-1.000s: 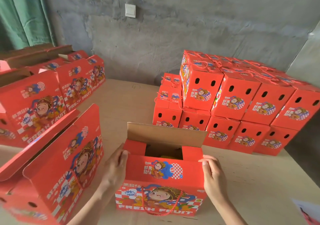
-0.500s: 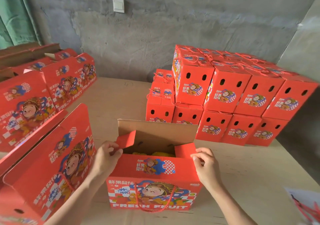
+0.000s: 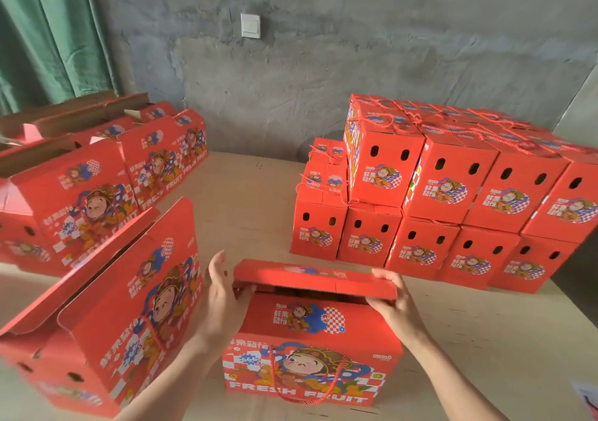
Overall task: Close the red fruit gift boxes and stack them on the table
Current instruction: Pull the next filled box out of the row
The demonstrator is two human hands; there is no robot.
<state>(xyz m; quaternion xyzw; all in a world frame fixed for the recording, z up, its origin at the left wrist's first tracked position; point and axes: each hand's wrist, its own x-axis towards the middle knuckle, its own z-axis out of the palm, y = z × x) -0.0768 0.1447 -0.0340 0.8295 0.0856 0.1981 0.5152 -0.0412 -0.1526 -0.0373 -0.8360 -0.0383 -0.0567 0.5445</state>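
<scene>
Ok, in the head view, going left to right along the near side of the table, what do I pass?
Open gift box tilted at the left → left hand → half-closed gift box → right hand on its lid → bare table → printed sheet at the corner.

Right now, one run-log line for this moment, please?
step: closing gift box | top flap: nearly down | left hand: touches it | right hand: grips it
</scene>
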